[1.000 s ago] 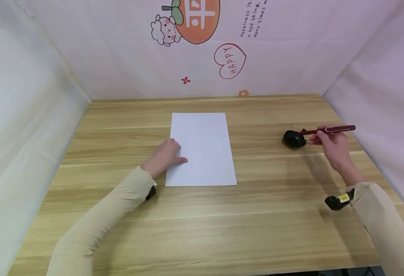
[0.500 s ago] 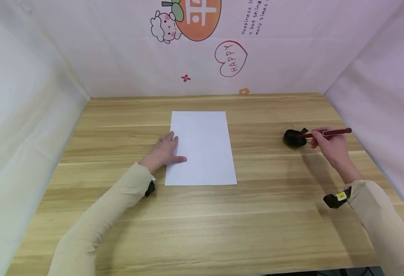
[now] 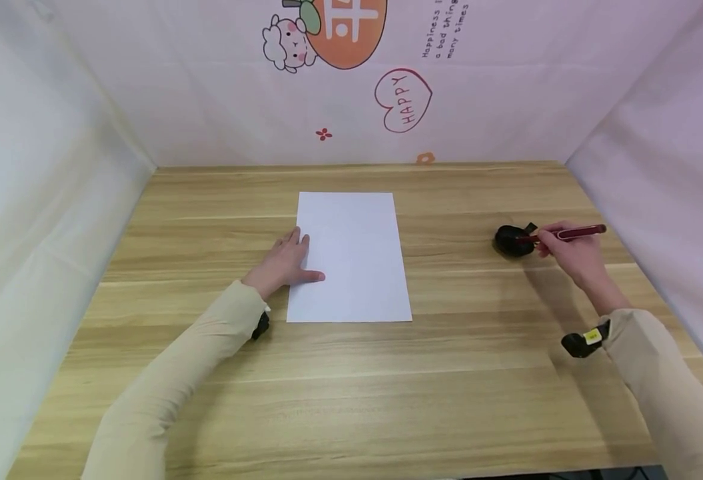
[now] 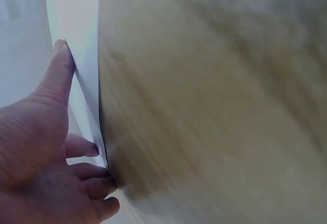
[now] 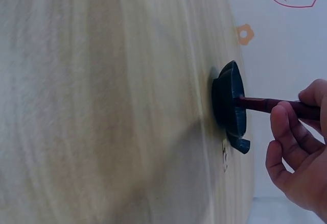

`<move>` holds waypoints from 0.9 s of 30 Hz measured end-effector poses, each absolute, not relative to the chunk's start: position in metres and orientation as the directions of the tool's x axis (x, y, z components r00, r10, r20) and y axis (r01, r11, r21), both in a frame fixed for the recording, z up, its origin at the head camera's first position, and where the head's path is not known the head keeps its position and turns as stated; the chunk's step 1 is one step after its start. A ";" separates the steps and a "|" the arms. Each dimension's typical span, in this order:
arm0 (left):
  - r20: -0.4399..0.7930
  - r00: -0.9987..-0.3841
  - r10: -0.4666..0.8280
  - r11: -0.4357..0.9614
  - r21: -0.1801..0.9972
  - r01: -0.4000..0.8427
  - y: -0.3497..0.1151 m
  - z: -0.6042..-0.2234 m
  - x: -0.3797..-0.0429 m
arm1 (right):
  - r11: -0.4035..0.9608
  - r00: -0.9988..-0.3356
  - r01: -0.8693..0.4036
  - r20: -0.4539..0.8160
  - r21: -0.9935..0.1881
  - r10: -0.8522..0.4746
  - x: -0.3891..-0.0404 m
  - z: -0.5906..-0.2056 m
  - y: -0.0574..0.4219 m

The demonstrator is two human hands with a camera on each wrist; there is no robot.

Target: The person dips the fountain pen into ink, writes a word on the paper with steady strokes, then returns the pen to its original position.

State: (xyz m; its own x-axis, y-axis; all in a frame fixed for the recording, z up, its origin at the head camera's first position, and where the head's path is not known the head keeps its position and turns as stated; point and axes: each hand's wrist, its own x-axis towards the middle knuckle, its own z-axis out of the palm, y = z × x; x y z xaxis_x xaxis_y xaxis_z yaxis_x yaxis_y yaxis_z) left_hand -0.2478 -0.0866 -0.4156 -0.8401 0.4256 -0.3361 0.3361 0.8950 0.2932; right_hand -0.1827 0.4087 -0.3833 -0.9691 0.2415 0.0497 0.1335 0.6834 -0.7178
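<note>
A white sheet of paper (image 3: 360, 260) lies flat on the wooden table. Over its left edge my left hand (image 3: 282, 263) rests with fingers spread, the thumb lying on the sheet. In the left wrist view the fingertips of the left hand (image 4: 46, 142) are at the paper's edge. Farther right, my right hand (image 3: 576, 257) pinches a dark red calligraphy brush (image 3: 585, 231). The brush slants down into a small black inkstone (image 3: 509, 241), where its tip is hidden. The right wrist view shows thumb and fingertips gripping the brush handle (image 5: 260, 104) just above the inkstone (image 5: 225, 101).
The wooden table (image 3: 351, 387) spreads around the sheet on all sides. White printed cloth (image 3: 207, 100) stands behind it and along both sides. A small printed marking (image 5: 225, 155) shows beside the inkstone. Each sleeve carries a black wrist camera (image 3: 582, 343).
My left fingers have spread out and reached farther up the sheet's left edge. The right hand has shifted slightly left, lowering the brush into the inkstone. Paper and inkstone stay put.
</note>
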 end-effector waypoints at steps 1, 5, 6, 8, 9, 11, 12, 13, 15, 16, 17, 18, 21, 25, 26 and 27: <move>-0.337 -0.840 0.426 0.894 0.298 0.334 -0.087 -0.415 -0.248 | 0.694 -0.970 0.136 0.049 -0.708 0.239 -0.184 -0.382 0.408; -0.340 -0.839 0.424 0.893 0.313 0.324 -0.088 -0.415 -0.249 | 0.726 -0.970 0.154 0.036 -0.671 0.239 -0.189 -0.378 0.406; -0.339 -0.840 0.424 0.893 0.314 0.324 -0.088 -0.415 -0.249 | 0.730 -0.971 0.161 0.028 -0.664 0.239 -0.190 -0.377 0.405; -0.337 -0.841 0.424 0.892 0.315 0.324 -0.088 -0.414 -0.249 | 0.735 -0.973 0.175 -0.002 -0.655 0.230 -0.192 -0.376 0.405; -0.335 -0.841 0.425 0.892 0.315 0.325 -0.088 -0.414 -0.249 | 0.737 -0.975 0.178 -0.014 -0.652 0.224 -0.192 -0.376 0.405; -0.336 -0.839 0.428 0.891 0.313 0.329 -0.089 -0.413 -0.248 | 0.726 -0.977 0.179 -0.036 -0.664 0.208 -0.193 -0.376 0.404; -0.336 -0.838 0.430 0.890 0.312 0.332 -0.089 -0.413 -0.248 | 0.717 -0.979 0.177 -0.044 -0.675 0.200 -0.192 -0.377 0.404; -0.335 -0.838 0.432 0.890 0.307 0.336 -0.088 -0.412 -0.247 | 0.711 -0.980 0.173 -0.046 -0.682 0.195 -0.192 -0.378 0.404; -0.335 -0.838 0.431 0.893 0.292 0.343 -0.088 -0.411 -0.246 | 0.688 -0.981 0.157 -0.031 -0.708 0.192 -0.190 -0.379 0.404; -0.334 -0.838 0.431 0.894 0.281 0.348 -0.087 -0.411 -0.246 | 0.673 -0.980 0.154 -0.023 -0.723 0.200 -0.189 -0.379 0.403; -0.332 -0.838 0.432 0.895 0.271 0.355 -0.086 -0.411 -0.245 | 0.655 -0.976 0.155 -0.012 -0.739 0.217 -0.189 -0.380 0.402; -0.333 -0.838 0.433 0.895 0.263 0.359 -0.085 -0.411 -0.244 | 0.640 -0.969 0.161 0.002 -0.752 0.246 -0.188 -0.380 0.401; -0.330 -0.834 0.443 0.893 0.242 0.379 -0.081 -0.412 -0.243 | 0.543 -0.930 0.185 0.032 -0.819 0.365 -0.191 -0.378 0.395; -0.322 -0.835 0.446 0.892 0.239 0.385 -0.076 -0.412 -0.241 | 0.358 -0.861 0.172 0.037 -0.918 0.508 -0.205 -0.369 0.371; -0.319 -0.837 0.445 0.892 0.236 0.385 -0.075 -0.412 -0.240 | 0.329 -0.854 0.161 0.035 -0.931 0.519 -0.210 -0.367 0.362; -0.319 -0.839 0.442 0.894 0.234 0.382 -0.075 -0.413 -0.240 | 0.319 -0.856 0.153 0.036 -0.935 0.516 -0.215 -0.365 0.353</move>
State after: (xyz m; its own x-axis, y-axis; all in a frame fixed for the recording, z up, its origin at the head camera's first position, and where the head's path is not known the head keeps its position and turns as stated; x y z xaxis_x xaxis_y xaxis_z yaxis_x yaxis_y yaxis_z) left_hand -0.2398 -0.0746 -0.4125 -0.8385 0.4416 -0.3191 0.3820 0.8942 0.2336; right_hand -0.2154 0.3535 -0.3646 -0.8557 0.5163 0.0359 0.1533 0.3190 -0.9353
